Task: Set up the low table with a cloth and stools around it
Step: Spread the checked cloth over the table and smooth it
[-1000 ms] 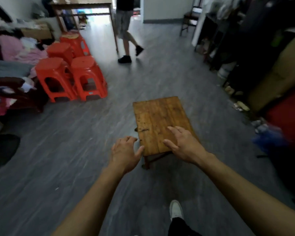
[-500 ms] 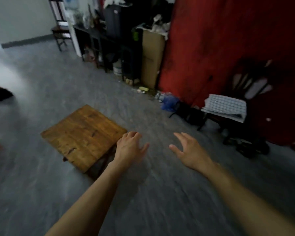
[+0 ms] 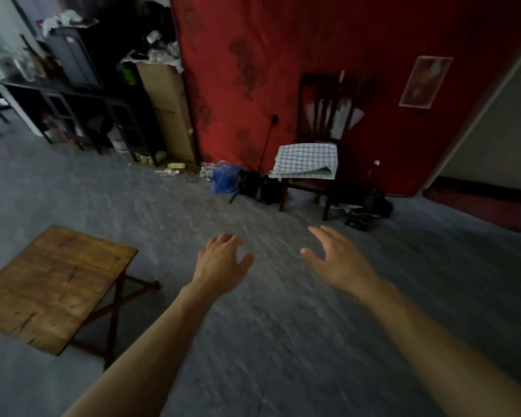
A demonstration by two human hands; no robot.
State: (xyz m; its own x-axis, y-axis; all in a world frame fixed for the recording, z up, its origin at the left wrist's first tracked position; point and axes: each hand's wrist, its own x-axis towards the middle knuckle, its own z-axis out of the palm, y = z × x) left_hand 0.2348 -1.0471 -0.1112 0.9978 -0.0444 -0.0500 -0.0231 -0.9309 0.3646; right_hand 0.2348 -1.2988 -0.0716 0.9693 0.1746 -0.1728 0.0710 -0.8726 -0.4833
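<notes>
Hands both empty — left hand (image 3: 220,263) and right hand (image 3: 337,260) stretched forward over the grey floor (image 3: 253,341), fingers loosely spread, nothing held. Low wooden folding table with worn brown plank top (image 3: 54,284) stands at lower left, surface bare, crossed dark legs visible under it. Folded white cloth with dark check pattern (image 3: 306,161) lies on the seat of a dark wooden chair (image 3: 328,97) against the red patterned wall hanging (image 3: 283,55), well apart from the table. No stools in view. Likely step: going for the cloth. Risks, as a judgement: cloth overhangs the seat edge, so a one-sided pull could drop it onto the floor clutter beside the chair — blue plastic bag (image 3: 223,177) and dark bags (image 3: 259,185) sit right at the chair legs and could catch a foot. Folding table looks light, so a bump or a hard tug while spreading the cloth could shift it. No readable brands, labels or writing; the tall cardboard box (image 3: 166,106) shows faint marks, too blurred to read.
</notes>
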